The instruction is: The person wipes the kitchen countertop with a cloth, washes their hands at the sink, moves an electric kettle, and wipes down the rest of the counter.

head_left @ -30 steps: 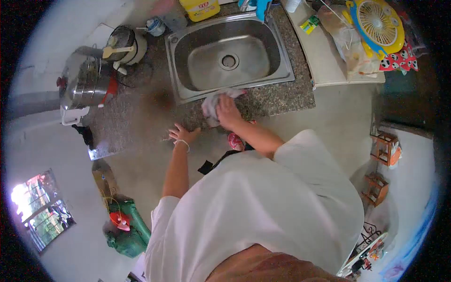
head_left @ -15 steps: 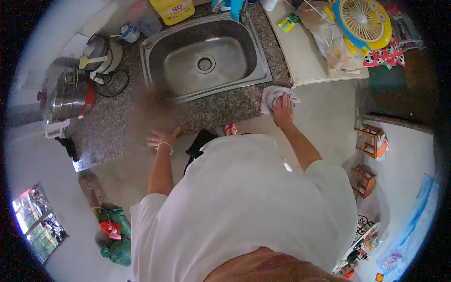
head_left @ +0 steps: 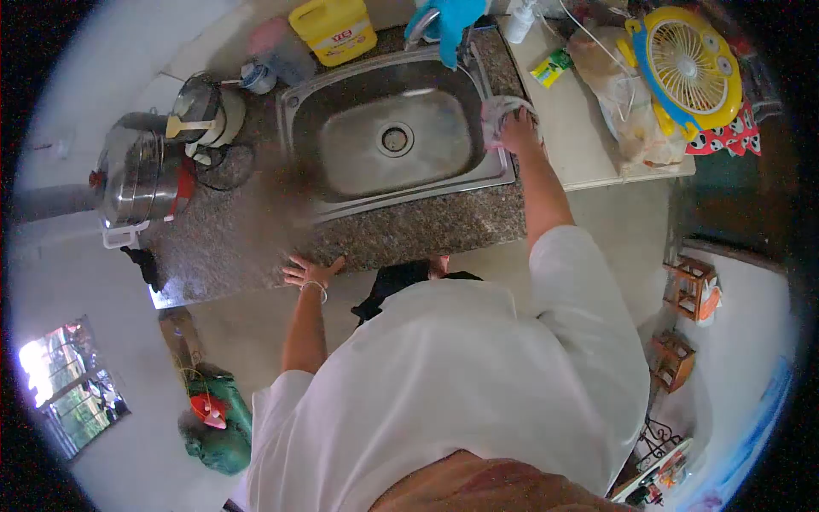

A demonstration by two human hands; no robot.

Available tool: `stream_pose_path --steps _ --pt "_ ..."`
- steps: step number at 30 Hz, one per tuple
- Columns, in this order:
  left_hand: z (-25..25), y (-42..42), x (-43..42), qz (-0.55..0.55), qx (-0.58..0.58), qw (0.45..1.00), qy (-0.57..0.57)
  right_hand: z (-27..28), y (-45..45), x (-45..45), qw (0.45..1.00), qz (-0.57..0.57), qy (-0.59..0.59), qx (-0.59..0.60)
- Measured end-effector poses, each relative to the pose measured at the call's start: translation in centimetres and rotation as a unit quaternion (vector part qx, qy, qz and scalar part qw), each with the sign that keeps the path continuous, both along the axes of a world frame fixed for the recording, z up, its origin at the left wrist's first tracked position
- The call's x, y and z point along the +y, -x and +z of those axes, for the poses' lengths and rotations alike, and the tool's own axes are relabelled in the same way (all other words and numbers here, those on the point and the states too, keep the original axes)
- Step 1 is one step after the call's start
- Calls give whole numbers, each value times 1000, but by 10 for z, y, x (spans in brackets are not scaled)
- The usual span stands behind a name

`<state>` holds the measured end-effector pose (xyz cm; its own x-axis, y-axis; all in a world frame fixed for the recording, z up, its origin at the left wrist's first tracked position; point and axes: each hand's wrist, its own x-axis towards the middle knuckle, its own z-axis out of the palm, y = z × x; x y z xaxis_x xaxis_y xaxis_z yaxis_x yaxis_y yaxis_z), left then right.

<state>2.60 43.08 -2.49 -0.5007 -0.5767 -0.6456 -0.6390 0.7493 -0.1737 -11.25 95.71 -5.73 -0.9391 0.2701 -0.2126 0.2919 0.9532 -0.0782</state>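
My right hand (head_left: 520, 134) presses down on a pale cloth (head_left: 496, 113) at the right rim of the steel sink (head_left: 409, 193). Part of the cloth is hidden under the palm and fingers. At the front edge of the speckled stone counter (head_left: 444, 226), my left hand (head_left: 312, 271) lies with its fingers spread, holding nothing. A bracelet circles that wrist. A dark blur covers part of the counter and the sink's left front corner.
Behind the sink stand a yellow jug (head_left: 334, 32) and a faucet draped with a blue cloth (head_left: 452, 30). A steamer pot (head_left: 132, 175) and a small cooker (head_left: 223, 119) are at left. A yellow fan (head_left: 689, 61) and plastic bag (head_left: 610, 94) sit on the right-hand surface.
My right hand has moved the cloth from the counter's front right corner back to the sink's right rim. My left hand stays at the front edge. The view has shifted slightly.
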Motion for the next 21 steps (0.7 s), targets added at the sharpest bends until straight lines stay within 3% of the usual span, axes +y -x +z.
stream_pose_path --steps 3,6,8,9,12,13,15,18,21 --pt "8 -1 2 -41 -17 999 -4 -23 -4 17 990 89 -97 -48" --pt "11 -4 4 2 13 999 -29 12 -87 -4 997 59 -1 48" --pt "-2 -3 0 -58 -13 998 -32 41 -149 -24 994 77 29 67" --pt "-6 -4 -7 -79 -25 996 -30 34 -174 -25 993 98 23 60" --pt "14 -1 0 -8 -3 998 -61 2 -245 -35 990 136 -5 44" --pt "15 0 1 -17 -20 998 -63 0 -252 -43 990 136 -15 37" --pt "15 -3 3 26 26 998 -56 21 -236 -79 987 135 91 -4" --pt "20 -5 1 56 68 993 -79 35 -201 -150 941 320 53 -99" --pt "13 -6 -3 70 81 989 -102 35 -151 -232 877 452 161 -5"
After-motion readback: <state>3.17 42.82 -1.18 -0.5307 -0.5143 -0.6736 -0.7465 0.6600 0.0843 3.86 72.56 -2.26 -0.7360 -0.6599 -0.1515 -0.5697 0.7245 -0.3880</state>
